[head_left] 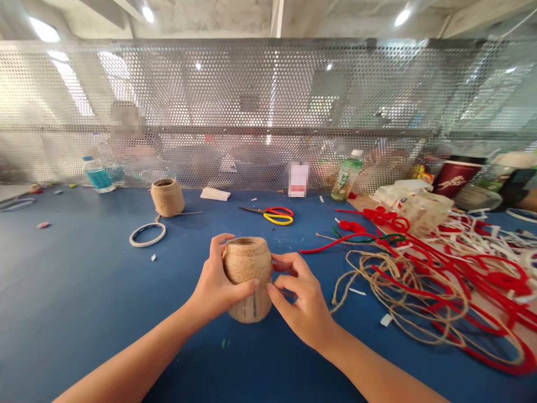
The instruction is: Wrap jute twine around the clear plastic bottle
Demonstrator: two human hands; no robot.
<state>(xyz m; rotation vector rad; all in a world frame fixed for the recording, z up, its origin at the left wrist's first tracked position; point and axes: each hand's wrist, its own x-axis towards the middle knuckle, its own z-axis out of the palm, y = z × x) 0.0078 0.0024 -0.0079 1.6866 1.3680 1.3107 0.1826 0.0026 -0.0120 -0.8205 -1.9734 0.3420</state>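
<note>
Tan twine-wrapped round jar (248,263): upright, mouth up, in front of the person between both hands; whether its base touches the blue tabletop (104,330) I cannot tell.
Bare lower wall: below the tan coils the jar shows pale with dark streaks; the lowest turns could slide down or gap there if their tension slackens.
Left hand (218,280): closed around the jar's left side, thumb pressed across the front near the edge of the coils; too hard a squeeze could ruck the rows, too light a one could let the jar spin.
Right hand (300,294): fingers bent, thumb and fingertips close together at the jar's right side; whether they pinch a strand is hidden. If a strand is there and slips, the last turn could loosen.
Loose tangled tan twine (403,319): lies right of the right hand, among red fuzzy strands (327,245); a pull could snag or knot it.
Scissors with red and yellow handles (279,215): beyond the jar, apart from both hands; a careless reach could knock the jar.
</note>
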